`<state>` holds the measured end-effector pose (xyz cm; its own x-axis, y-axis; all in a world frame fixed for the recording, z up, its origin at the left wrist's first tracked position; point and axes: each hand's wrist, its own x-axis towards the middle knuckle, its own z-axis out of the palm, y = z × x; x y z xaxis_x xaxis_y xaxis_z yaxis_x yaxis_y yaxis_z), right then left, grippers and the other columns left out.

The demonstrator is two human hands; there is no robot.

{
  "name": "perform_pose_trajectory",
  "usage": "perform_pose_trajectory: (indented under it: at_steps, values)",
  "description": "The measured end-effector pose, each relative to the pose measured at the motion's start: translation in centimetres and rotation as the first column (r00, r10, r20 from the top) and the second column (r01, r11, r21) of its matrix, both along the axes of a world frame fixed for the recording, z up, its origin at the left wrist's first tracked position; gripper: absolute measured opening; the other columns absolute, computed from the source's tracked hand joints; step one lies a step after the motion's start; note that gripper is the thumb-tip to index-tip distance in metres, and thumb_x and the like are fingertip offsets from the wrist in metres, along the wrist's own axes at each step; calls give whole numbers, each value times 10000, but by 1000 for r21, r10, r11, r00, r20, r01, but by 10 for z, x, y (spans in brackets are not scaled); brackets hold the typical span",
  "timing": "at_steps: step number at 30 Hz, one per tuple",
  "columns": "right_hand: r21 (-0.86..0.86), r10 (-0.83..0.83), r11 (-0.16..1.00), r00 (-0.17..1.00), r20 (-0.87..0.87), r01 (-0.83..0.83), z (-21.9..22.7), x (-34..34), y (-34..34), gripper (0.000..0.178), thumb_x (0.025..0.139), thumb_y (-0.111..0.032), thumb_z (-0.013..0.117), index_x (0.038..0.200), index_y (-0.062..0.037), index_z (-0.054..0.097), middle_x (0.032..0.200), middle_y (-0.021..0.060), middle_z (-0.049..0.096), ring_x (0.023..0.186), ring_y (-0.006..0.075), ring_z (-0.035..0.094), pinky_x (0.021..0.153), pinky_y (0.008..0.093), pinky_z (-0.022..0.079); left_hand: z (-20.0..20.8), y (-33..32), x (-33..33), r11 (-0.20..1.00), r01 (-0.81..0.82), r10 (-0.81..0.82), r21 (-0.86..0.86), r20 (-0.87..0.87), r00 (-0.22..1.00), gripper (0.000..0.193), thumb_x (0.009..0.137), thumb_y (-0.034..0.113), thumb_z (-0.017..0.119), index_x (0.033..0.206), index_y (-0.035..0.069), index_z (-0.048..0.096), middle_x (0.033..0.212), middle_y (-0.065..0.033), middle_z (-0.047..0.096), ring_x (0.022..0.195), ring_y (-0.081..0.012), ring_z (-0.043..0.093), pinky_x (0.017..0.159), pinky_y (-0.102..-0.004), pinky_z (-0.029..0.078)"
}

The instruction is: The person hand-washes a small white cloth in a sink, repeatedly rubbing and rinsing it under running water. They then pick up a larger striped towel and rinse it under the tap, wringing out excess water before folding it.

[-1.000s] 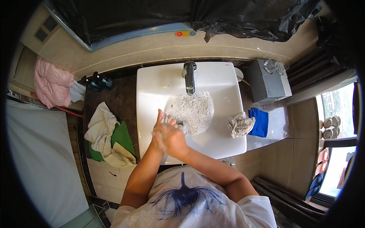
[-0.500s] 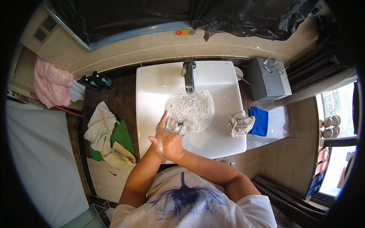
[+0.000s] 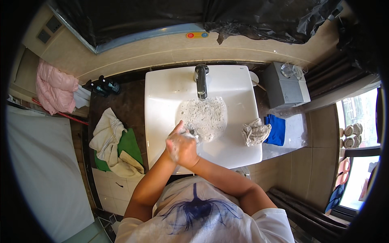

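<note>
Over the near part of a white washbasin (image 3: 162, 109), my two hands are pressed together and covered in lather. My right hand (image 3: 186, 152) is closed on top, across my left hand (image 3: 176, 132), whose one finger or thumb points up toward the tap. Between them a small wet greyish-white cloth (image 3: 193, 134) shows in part; its kind is mostly hidden. Foamy water (image 3: 206, 117) fills the bowl's middle under the tap (image 3: 201, 83). On the basin's right rim lies a crumpled beige cloth (image 3: 256, 133), beside a folded blue cloth (image 3: 276, 129).
Cream (image 3: 106, 131) and green cloths (image 3: 130, 148) lie on the dark counter at left, with dark bottles (image 3: 106, 86) behind them. A grey box (image 3: 287, 85) stands right of the basin. At far left hangs a pink padded garment (image 3: 56, 87).
My right hand has turned and closed further over my left, covering more of the cloth. The thumb that stuck out to the left is now folded in.
</note>
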<state>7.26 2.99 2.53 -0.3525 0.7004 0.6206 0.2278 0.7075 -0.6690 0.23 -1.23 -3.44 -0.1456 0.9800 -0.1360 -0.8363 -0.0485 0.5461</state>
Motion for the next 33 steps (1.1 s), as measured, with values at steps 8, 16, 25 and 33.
perform_pose_trajectory:
  at_steps: [8,16,25,33]
  values:
    - [10,35,999,965,261,-39,41,30,56,308,810,-313,697,704,-36,614,776,97,594,717,298,573,724,404,432,101,9,-8,972,68,-81,-226,-48,996,219,983,297,522,949,87,574,855,0,585,827,-112,570,785,-265,455]
    - [-790,230,489,928,-293,-370,51,35,58,205,813,-142,766,794,-17,604,812,114,645,735,171,598,662,281,482,100,0,-33,974,-135,69,-183,-329,942,176,961,246,594,948,71,588,849,5,616,787,-80,570,738,-234,448]
    - [53,-10,999,999,-37,12,62,-28,26,163,772,-206,691,704,-86,604,604,100,586,567,284,599,601,418,490,20,7,-9,955,-131,92,265,154,984,398,1015,472,379,1069,130,576,847,39,519,835,-113,524,745,-297,463]
    - [-82,0,997,985,172,14,18,-13,21,253,869,-197,627,667,-73,541,573,129,575,465,290,578,451,399,460,58,2,2,953,-153,173,-261,56,983,580,993,492,420,1340,29,459,1194,-30,572,1117,-139,538,952,-295,441]
